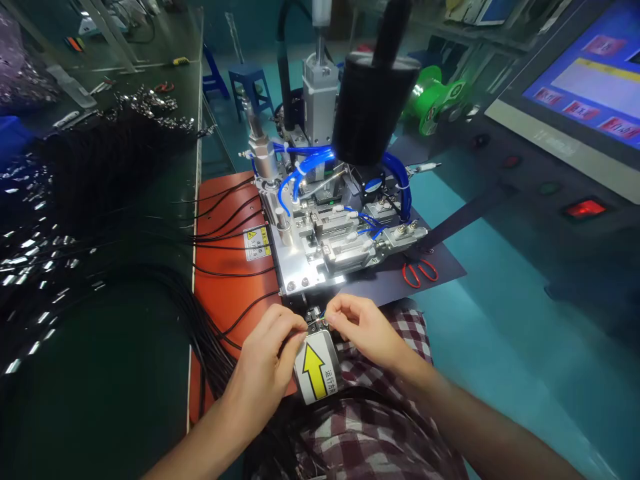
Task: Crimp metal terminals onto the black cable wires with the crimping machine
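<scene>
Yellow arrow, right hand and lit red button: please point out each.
Yellow arrow (315,375), head view: middle of shaft.
Right hand (369,327), head view: back of hand.
Lit red button (586,209), head view: glowing face.

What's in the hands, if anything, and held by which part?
Thin colored wires, pinched at their visible right end by the right hand. Left hand is pinched just beside them; its hold can't be told.
</scene>
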Available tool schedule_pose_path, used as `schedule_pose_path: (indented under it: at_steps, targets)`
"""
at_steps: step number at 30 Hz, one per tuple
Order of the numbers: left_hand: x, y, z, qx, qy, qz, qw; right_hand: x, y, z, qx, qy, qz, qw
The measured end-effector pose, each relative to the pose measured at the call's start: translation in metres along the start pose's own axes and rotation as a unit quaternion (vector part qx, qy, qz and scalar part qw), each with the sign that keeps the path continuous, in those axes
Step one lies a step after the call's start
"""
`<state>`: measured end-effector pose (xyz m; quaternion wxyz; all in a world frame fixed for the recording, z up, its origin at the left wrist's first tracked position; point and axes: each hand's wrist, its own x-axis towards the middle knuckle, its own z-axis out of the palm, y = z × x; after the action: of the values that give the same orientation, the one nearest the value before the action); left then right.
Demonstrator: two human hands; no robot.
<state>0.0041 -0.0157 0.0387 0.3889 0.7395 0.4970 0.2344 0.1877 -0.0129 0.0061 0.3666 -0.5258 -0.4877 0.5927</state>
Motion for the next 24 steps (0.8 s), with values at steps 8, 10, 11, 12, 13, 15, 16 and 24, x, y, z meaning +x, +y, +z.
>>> schedule_pose_path:
  at_steps: [8, 10, 11, 12, 13, 15, 16, 24]
  targets:
    - [0.008, -0.02, 0.004, 0.177, -0.012, 0.146, 0.973, 0.02, 0.009, -0.008, 0.008, -0.039, 0.024, 0.999]
    - [0.01, -0.02, 0.004, 0.202, -0.015, 0.154, 0.967, 0.021, 0.007, -0.008, 0.0, -0.043, 0.028, 0.999]
    - [0.011, -0.02, 0.004, 0.21, -0.018, 0.154, 0.965, 0.022, 0.006, -0.008, -0.003, -0.045, 0.031, 0.999]
    - [0.011, -0.019, 0.003, 0.214, -0.02, 0.153, 0.964, 0.022, 0.005, -0.008, -0.005, -0.047, 0.034, 0.998]
    - [0.011, -0.019, 0.003, 0.217, -0.022, 0.152, 0.964, 0.022, 0.004, -0.008, -0.006, -0.048, 0.037, 0.998]
    - [0.012, -0.018, 0.004, 0.219, -0.022, 0.152, 0.964, 0.023, 0.003, -0.008, -0.005, -0.05, 0.046, 0.998]
    - [0.012, -0.018, 0.004, 0.218, -0.02, 0.153, 0.964, 0.023, 0.003, -0.008, -0.004, -0.051, 0.049, 0.997]
    - [0.014, -0.021, 0.006, 0.221, -0.007, 0.168, 0.961, 0.023, 0.005, -0.01, 0.008, -0.059, 0.059, 0.996]
